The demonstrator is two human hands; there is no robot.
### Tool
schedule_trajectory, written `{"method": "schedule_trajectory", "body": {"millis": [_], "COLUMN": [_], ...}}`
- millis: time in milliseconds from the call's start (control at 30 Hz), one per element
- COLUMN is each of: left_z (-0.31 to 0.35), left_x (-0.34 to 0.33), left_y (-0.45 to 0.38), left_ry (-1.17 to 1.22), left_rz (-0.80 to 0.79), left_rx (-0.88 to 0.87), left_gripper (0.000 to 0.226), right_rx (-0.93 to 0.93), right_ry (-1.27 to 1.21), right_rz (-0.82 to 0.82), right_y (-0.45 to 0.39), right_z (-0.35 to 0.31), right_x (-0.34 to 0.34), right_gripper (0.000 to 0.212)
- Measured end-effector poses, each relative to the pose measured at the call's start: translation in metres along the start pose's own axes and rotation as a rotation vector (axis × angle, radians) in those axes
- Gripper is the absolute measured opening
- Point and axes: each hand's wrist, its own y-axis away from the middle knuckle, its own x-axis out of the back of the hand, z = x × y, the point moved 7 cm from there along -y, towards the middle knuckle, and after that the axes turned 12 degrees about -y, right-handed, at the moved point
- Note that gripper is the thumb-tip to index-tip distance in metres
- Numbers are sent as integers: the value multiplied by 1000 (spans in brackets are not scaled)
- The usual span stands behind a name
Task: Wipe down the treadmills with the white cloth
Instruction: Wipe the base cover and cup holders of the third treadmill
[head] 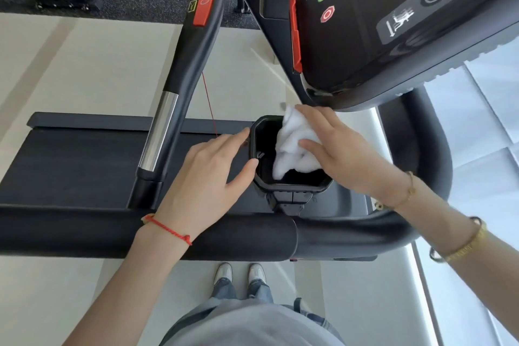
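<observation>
The right hand's fingers (pixel 314 146) lie nearly straight and a little spread, pressing the white cloth (pixel 295 146) down into the black cup holder (pixel 292 184) of the treadmill; the thumb side is partly hidden by the cloth, so whether any fold is pinched underneath cannot be told. The right hand (pixel 345 154) covers the cloth's right half, and the cloth bunches over the holder's right rim and hangs into the dark well. Across the opening, the left hand (pixel 207 168) rests with relaxed, slightly parted fingers on the holder's left edge — thumb tip at the rim, holding nothing, apparently steadying. The cloth looks like soft terry: light, limp, quick to crumple and to take the shape of a corner, so it will likely follow the holder's walls only where fingers push it. A wad gathered under the fingertips should serve better than a loose edge, which would drag and fold back. Outward from the holder run the padded front bar (pixel 84 233) nearest the person, the side handrail (pixel 179 70) with its red panel, the belt (pixel 70 160) below, and the console (pixel 393 22) just above the cloth — all hard, smooth surfaces, probably still to be wiped.
</observation>
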Motion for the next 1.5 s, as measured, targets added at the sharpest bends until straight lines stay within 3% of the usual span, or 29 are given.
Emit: {"method": "schedule_trajectory", "body": {"millis": [133,233,333,500,667,833,933,1033,1167,1300,1500], "left_z": [-1,-2,-1,-3,-5,-4,-4,-4,-3,-4,-2], "left_x": [-1,-2,-2,-3,-3,-2,-2,-1,-1,-2,-1], "left_y": [-3,-3,-2,-2,-2,-2,-2,-1,-2,-3,-3], "left_ry": [20,38,51,57,59,34,15,8,1,15,29], "left_rz": [-17,-15,4,9,1,2,-9,2,14,11,19], "left_rx": [-21,-33,-45,-46,-50,-50,-42,-31,-15,10,2], "left_gripper": [54,53,51,55,54,54,54,52,49,52,53], "right_rx": [-306,-414,-442,-402,-459,-367,-121,162,269,276,68], "right_ry": [-240,-372,-343,-306,-311,-212,-28,203,269,229,39], "right_rz": [134,182,176,173,181,140,135,-39,-266,-261,-99], "right_y": [32,57,48,12,53,21,3,-17,-47,-43,-15], "right_z": [16,17,18,13,15,13,-7,-26,-35,-32,-1], "right_x": [-6,-11,-12,-4,-20,-12,-4,-13,-24,-16,5], "right_gripper": [50,20,22,47,26,38,47,54,54,51,51]}}
